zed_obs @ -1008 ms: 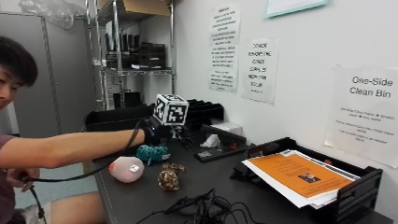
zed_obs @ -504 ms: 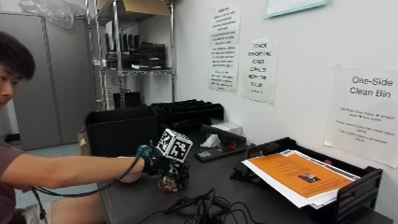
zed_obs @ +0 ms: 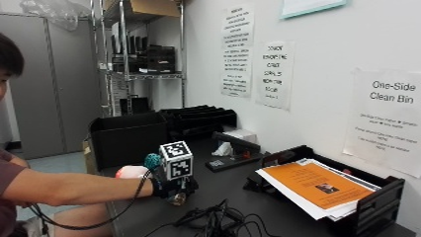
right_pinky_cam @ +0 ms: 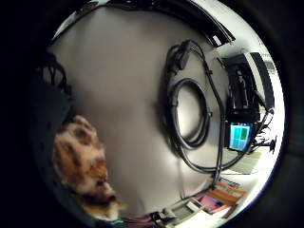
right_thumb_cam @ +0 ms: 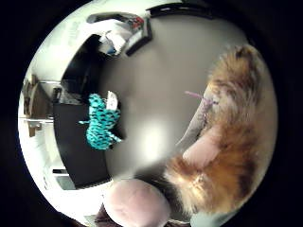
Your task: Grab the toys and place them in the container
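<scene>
While the gloved right hand (zed_obs: 172,186) sits low on the bench (zed_obs: 263,207), its fingers grip the brown furry toy (right_thumb_cam: 232,142) (teal toy (right_thumb_cam: 100,121) at ten o'clock, pink ball (zed_obs: 131,172) beside).

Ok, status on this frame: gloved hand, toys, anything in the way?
Right hand down on the brown furry toy, grip unclear. Teal toy and pink ball on the table beside it. Black bin behind. Nothing blocking.
</scene>
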`<state>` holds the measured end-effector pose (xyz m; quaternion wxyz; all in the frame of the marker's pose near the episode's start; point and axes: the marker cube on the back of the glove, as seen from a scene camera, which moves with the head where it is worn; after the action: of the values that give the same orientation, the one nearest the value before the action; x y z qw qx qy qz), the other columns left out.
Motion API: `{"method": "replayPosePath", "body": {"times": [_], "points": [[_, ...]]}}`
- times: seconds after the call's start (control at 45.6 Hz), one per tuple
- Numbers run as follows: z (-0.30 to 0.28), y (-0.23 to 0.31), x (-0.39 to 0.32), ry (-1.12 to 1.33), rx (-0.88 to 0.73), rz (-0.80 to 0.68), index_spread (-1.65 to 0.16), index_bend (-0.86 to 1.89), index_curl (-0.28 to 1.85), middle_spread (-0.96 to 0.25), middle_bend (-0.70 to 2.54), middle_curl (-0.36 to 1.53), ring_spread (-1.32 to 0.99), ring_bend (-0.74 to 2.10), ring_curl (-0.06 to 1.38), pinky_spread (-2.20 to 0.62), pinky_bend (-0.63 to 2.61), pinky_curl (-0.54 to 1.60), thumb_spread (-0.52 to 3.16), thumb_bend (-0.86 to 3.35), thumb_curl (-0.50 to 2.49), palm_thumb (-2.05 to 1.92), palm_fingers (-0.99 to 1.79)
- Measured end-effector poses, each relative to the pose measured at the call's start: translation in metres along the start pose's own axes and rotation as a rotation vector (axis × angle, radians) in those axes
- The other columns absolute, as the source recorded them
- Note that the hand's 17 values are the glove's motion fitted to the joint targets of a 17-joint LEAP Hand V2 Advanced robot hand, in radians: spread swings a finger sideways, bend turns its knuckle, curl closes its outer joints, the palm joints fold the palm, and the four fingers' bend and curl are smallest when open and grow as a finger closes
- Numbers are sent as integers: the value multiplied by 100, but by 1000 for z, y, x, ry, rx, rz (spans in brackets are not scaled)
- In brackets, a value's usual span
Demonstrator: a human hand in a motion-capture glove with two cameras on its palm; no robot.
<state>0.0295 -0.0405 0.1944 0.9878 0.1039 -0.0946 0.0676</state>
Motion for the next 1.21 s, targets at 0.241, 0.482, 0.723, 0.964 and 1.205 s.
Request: {"method": "replayPosePath", "body": {"times": [0.241, 0.482, 0.723, 0.964, 1.205], "points": [[-61, -21, -40, -367, 117, 14, -30, 59, 26, -23, 113, 70, -35, 123, 48, -34, 81, 35, 95, 19, 58, 64, 116], [-167, -33, -136, -357, 226, -142, -34, 86, 39, -23, 123, 79, -37, 129, 54, -37, 84, 39, 83, 17, 69, 64, 110], [-232, -27, -256, -387, 293, -333, -36, 98, 52, -23, 127, 84, -37, 133, 58, -38, 88, 43, 74, 15, 79, 63, 105], [-228, 2, -396, -340, 250, -563, -36, 101, 64, -22, 129, 87, -37, 136, 61, -39, 89, 46, 66, 14, 88, 62, 103], [-162, 33, -507, -243, 99, -757, -35, 101, 75, -21, 131, 88, -36, 135, 62, -40, 90, 47, 59, 13, 97, 62, 105]]}}
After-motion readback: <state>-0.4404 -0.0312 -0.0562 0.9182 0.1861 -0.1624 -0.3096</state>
